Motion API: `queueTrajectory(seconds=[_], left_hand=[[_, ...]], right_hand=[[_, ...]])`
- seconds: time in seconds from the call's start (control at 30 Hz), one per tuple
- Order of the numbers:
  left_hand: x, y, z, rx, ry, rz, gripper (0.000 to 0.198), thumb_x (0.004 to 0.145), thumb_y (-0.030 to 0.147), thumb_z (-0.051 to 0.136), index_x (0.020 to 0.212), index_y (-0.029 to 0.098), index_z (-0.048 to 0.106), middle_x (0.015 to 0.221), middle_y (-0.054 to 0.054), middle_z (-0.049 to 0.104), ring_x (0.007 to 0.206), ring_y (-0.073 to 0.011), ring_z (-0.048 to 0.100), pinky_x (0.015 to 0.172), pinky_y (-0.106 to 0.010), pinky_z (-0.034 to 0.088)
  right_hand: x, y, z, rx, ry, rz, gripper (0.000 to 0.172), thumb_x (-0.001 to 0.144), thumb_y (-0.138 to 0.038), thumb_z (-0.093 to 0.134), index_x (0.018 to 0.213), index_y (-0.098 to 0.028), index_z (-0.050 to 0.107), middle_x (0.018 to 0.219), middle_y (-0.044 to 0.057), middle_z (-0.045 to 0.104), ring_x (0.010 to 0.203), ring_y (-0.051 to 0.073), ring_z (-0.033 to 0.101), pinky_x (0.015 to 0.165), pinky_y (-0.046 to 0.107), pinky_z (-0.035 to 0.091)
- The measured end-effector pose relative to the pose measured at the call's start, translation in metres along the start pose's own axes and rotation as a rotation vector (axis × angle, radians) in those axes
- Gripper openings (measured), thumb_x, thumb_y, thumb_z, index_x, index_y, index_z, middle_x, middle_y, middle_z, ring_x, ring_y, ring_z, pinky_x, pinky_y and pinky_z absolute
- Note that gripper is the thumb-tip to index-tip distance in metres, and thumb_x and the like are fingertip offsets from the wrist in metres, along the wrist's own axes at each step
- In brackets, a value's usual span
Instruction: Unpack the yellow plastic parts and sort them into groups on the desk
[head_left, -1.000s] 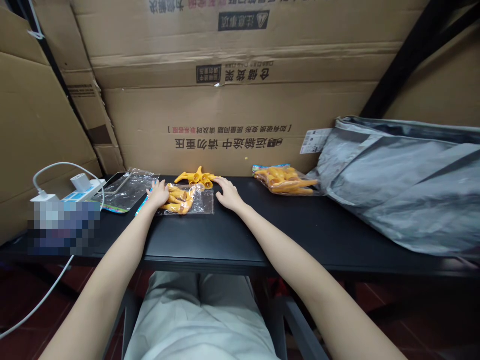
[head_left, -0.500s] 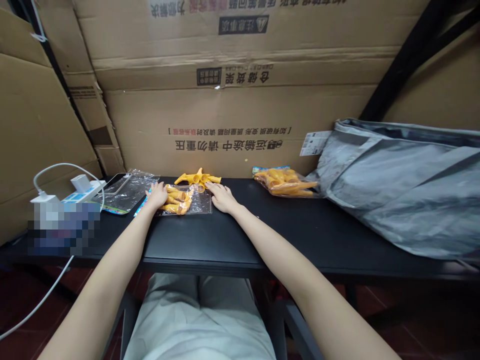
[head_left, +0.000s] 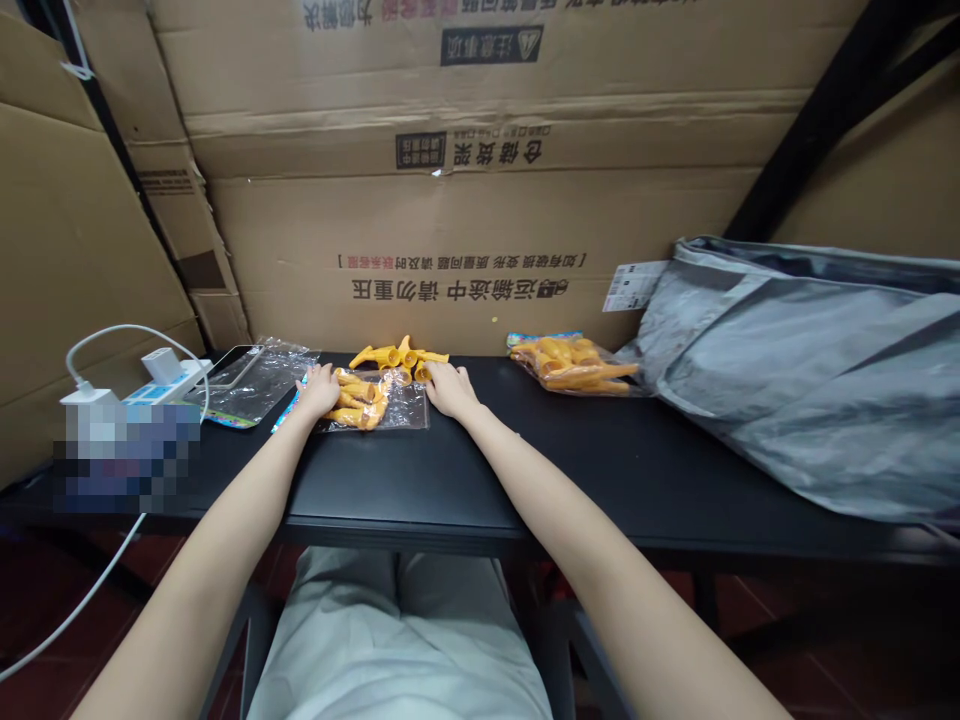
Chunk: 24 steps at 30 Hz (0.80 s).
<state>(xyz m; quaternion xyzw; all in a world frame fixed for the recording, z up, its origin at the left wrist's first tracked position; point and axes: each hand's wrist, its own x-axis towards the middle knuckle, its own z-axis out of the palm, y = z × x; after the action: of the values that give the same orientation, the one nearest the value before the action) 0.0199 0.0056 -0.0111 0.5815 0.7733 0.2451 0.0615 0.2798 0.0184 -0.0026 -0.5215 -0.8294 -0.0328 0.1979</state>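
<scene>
My left hand (head_left: 320,390) lies on the left part of a clear plastic bag (head_left: 409,408), its fingers stretched over the top. Inside that bag are several orange-yellow hollow plastic pieces (head_left: 364,412); the blue printed edge of the bag shows beside my wrist. Just behind the bag is a small pile of loose orange-yellow pieces (head_left: 379,356) of the same sort, with round open ends. My right hand (head_left: 452,390) is at the pile's right end, fingers bent around one hollow plastic piece (head_left: 422,371). Its fingertips are partly hidden.
Another filled bag (head_left: 574,365) of orange-yellow pieces lies to the right, beside a large grey bag (head_left: 795,380). On the left are a flat clear package (head_left: 274,385), a power strip (head_left: 169,385) and a white cable (head_left: 112,332). Cardboard (head_left: 465,215) stands behind the black table (head_left: 405,480).
My right hand has shifted slightly right and its fingers have bent more. A hollow piece beside it has turned, showing its open end. My left hand stays on the bag.
</scene>
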Motion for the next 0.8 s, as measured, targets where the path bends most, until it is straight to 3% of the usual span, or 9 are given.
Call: queueTrajectory(seconds=[0.13, 0.3, 0.43, 0.6, 0.8], left_hand=[[0.000, 0.000, 0.000, 0.011, 0.006, 0.013, 0.054, 0.092, 0.028, 0.025, 0.141, 0.016, 0.045, 0.155, -0.011, 0.033, 0.147, -0.0280, 0.019, 0.118, -0.057, 0.018], [-0.002, 0.003, -0.003, 0.010, -0.017, 0.007, 0.055, 0.093, 0.029, 0.023, 0.143, 0.015, 0.043, 0.156, -0.011, 0.031, 0.147, -0.0277, 0.017, 0.118, -0.057, 0.016], [-0.005, 0.006, -0.004, 0.007, -0.031, 0.001, 0.055, 0.094, 0.028, 0.022, 0.143, 0.014, 0.041, 0.156, -0.011, 0.030, 0.148, -0.0266, 0.015, 0.119, -0.056, 0.014], [-0.006, 0.009, -0.003, 0.018, -0.016, 0.008, 0.056, 0.094, 0.030, 0.022, 0.144, 0.013, 0.040, 0.156, -0.013, 0.029, 0.147, -0.0273, 0.016, 0.118, -0.055, 0.015], [-0.003, 0.013, 0.002, 0.036, 0.013, 0.008, 0.056, 0.092, 0.026, 0.023, 0.143, 0.012, 0.041, 0.154, -0.015, 0.033, 0.146, -0.0297, 0.020, 0.118, -0.057, 0.017]], right_hand=[[-0.004, -0.002, -0.002, 0.000, -0.001, 0.039, 0.034, 0.091, -0.022, 0.039, 0.120, -0.014, 0.055, 0.124, 0.017, 0.061, 0.116, 0.029, 0.052, 0.094, 0.046, 0.037], [-0.004, 0.001, 0.000, 0.021, 0.001, -0.004, 0.048, 0.088, -0.019, 0.041, 0.135, -0.020, 0.047, 0.136, 0.014, 0.053, 0.125, 0.028, 0.045, 0.095, 0.047, 0.037], [-0.001, 0.003, 0.001, 0.071, -0.024, -0.006, 0.049, 0.084, -0.015, 0.043, 0.131, -0.022, 0.051, 0.141, 0.012, 0.049, 0.130, 0.029, 0.040, 0.098, 0.051, 0.035], [-0.001, 0.006, -0.003, 0.115, -0.047, -0.009, 0.046, 0.082, -0.010, 0.040, 0.125, -0.021, 0.053, 0.131, 0.011, 0.058, 0.123, 0.028, 0.047, 0.098, 0.050, 0.034], [-0.004, 0.007, -0.006, -0.006, -0.031, 0.033, 0.038, 0.087, -0.016, 0.042, 0.122, -0.021, 0.056, 0.130, 0.014, 0.056, 0.121, 0.032, 0.047, 0.096, 0.053, 0.032]])
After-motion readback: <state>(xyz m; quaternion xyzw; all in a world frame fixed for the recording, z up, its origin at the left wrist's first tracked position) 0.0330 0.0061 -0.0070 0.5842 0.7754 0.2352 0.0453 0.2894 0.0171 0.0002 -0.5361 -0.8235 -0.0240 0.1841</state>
